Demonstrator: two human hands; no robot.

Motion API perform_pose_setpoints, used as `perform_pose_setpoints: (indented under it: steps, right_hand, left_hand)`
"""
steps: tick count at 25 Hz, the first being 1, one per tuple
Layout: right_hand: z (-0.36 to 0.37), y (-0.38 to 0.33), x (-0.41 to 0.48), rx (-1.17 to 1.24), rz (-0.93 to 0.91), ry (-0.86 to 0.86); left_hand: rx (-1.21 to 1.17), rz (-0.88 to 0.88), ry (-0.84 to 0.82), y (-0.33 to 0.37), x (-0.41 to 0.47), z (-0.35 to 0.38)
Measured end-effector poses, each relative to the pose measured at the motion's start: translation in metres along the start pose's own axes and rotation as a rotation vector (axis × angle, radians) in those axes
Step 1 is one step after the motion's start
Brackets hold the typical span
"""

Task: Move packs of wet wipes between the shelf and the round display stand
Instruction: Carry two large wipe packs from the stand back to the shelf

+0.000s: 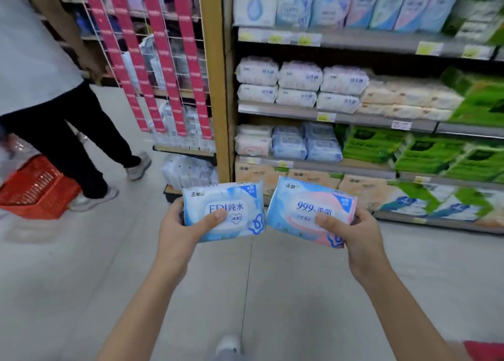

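You hold two packs of wet wipes out in front of you, one per hand, above the grey floor (81, 278); your left hand (180, 229) clamps the blue wet-wipe pack (223, 210), thumb pressed on its front near the white lid flap, fingers wrapped behind its left edge; your right hand (357, 232) clamps the pink-and-blue wet-wipe pack (308, 210), thumb on the front, fingers curled round its right edge; both packs face up toward you, tilted slightly inward, their near edges just beside each other, contact unclear. Neither pack is on a shelf; both hang in the air in front of the lower part of the shelf unit (327, 115); the round display stand does not show in this view. The shelf unit carries rows of white, blue and pink soft packs on the upper levels, green tissue packs (436, 153) to the right, yellow price tags on the shelf edges; much of it is blurred. Left of the shelf stands a wire grid rack (169, 68) with pink strips hanging down it. Another person (41, 87) in a white top and black trousers stands at the far left, beside a red shopping basket (38, 188) on the floor. Your own shoe (229, 344) shows at the bottom.
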State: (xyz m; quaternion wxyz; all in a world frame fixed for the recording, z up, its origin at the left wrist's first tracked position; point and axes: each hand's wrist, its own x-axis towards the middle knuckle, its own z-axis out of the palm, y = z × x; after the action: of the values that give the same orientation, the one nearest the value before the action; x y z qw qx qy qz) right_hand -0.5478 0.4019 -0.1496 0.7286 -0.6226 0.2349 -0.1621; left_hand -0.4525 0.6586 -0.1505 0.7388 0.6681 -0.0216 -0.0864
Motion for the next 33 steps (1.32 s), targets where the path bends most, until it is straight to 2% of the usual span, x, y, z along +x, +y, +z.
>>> perform_pose_setpoints:
  steps: [6, 11, 19, 28, 33]
  right_hand:
    - [0.007, -0.025, 0.113, 0.085, -0.065, 0.17]
    - [-0.017, -0.042, 0.22, 0.114, -0.125, 0.206]
    - [-0.057, -0.121, 0.418, 0.06, -0.216, 0.135]
    - [-0.034, -0.198, 0.571, 0.074, -0.393, 0.071]
    - [-0.019, -0.232, 0.63, 0.055, -0.445, 0.037]
  left_hand:
    - [0.045, 0.069, -0.178, 0.056, 0.175, 0.058]
    - [0.036, 0.101, -0.227, 0.053, 0.281, 0.13]
    - [-0.03, 0.145, -0.191, 0.073, 0.429, 0.247]
    - [-0.077, 0.293, -0.199, 0.131, 0.577, 0.298]
    - [-0.045, 0.378, -0.217, 0.157, 0.621, 0.32]
